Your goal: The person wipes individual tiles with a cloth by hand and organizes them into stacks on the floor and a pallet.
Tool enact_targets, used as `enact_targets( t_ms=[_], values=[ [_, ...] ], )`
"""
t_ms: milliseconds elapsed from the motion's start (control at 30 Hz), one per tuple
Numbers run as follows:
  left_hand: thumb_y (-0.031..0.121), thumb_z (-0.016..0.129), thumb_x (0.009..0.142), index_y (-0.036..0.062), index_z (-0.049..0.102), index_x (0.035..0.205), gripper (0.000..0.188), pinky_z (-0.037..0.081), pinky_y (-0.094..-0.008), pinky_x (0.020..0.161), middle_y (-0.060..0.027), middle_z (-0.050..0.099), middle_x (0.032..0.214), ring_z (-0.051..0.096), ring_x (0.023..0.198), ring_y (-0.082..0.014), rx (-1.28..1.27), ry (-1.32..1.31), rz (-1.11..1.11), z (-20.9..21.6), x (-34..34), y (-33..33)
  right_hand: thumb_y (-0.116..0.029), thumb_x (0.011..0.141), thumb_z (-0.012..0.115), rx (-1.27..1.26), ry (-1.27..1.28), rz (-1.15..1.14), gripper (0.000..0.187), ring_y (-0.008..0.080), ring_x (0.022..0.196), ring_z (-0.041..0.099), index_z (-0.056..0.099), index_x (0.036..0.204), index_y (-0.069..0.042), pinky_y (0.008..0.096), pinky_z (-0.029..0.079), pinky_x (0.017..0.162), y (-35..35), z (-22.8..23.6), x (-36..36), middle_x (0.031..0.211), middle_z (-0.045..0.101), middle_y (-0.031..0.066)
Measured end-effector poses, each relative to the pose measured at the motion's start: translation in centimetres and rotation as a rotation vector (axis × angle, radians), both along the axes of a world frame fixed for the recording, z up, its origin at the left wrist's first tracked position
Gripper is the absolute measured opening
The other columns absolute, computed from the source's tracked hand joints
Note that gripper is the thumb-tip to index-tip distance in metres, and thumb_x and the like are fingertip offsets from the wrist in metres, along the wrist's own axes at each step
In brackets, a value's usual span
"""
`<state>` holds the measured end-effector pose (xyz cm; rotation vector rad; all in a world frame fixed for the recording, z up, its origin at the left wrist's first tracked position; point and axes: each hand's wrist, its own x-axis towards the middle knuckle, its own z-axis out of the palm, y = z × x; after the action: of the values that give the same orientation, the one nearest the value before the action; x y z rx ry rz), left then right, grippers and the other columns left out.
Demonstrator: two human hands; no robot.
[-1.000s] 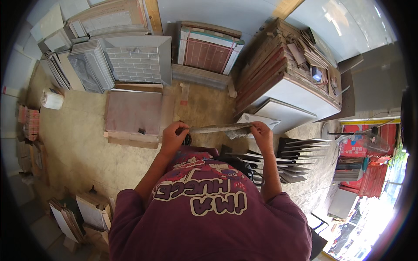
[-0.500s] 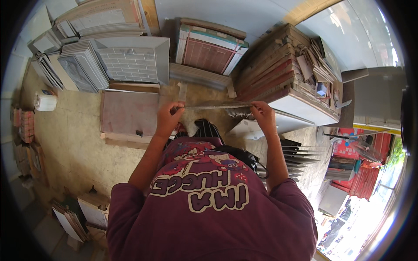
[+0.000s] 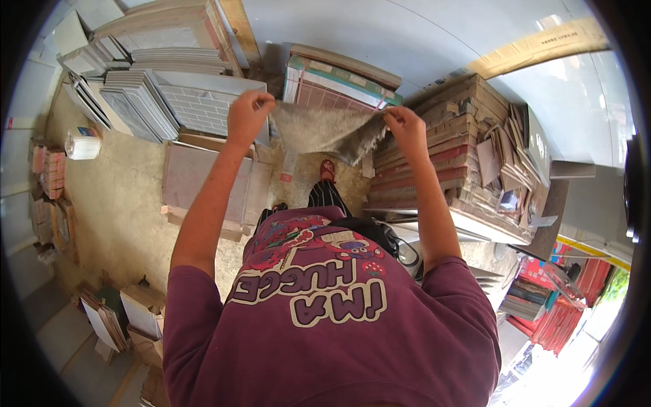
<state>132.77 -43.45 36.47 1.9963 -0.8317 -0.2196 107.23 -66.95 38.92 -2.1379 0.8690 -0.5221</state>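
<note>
Grey tile (image 3: 325, 129) between both hands' grips

Mottled grey tile (image 3: 325, 129) with a stone-like grain. Maroon shirt (image 3: 325, 319) with pale lettering and a cartoon print. Pinkish-brown tile (image 3: 203, 180) on the beige floor (image 3: 122, 203). Grey brick-patterned tile (image 3: 196, 108). Brown cardboard boxes (image 3: 447, 156). White roll (image 3: 83, 144).

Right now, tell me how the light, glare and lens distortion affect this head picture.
Head view: daylight glare washes out the lower right corner beyond the red stacks; the fisheye bends the cardboard box stack and leaning tiles toward a black rim; the grey tile between the left hand and right hand is evenly lit and fairly sharp.
</note>
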Motion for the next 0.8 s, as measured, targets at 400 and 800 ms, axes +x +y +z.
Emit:
enact_targets(
  t_ms=[400, 800],
  values=[
    [0.011, 0.068, 0.076, 0.0048, 0.067, 0.086, 0.012, 0.046, -0.0238, 0.062, -0.0029, 0.065, 0.074, 0.058, 0.065, -0.009, -0.054, -0.036, 0.229, -0.1, 7.6, -13.7, -0.019, 0.08, 0.063, -0.1, -0.111, -0.045, 0.013, 0.0189, 0.07, 0.06, 0.068, 0.091, -0.015, 0.0305, 0.047, 0.065, -13.7, -1.1, 11.9, 0.085, 0.061, 0.0038],
    [0.017, 0.069, 0.07, 0.0078, 0.068, 0.081, 0.014, 0.048, -0.0289, 0.063, -0.0071, 0.066, 0.072, 0.064, 0.069, -0.0182, 0.239, 0.319, 0.238, -19.9, -0.6, -18.5, -0.035, 0.079, 0.063, 0.194, 0.371, -0.29, 0.025, 0.0295, 0.094, 0.06, 0.069, 0.097, -0.018, 0.0382, 0.047, 0.079, -16.7, -15.6, 6.9, 0.1, 0.064, 0.0089]
  ],
)
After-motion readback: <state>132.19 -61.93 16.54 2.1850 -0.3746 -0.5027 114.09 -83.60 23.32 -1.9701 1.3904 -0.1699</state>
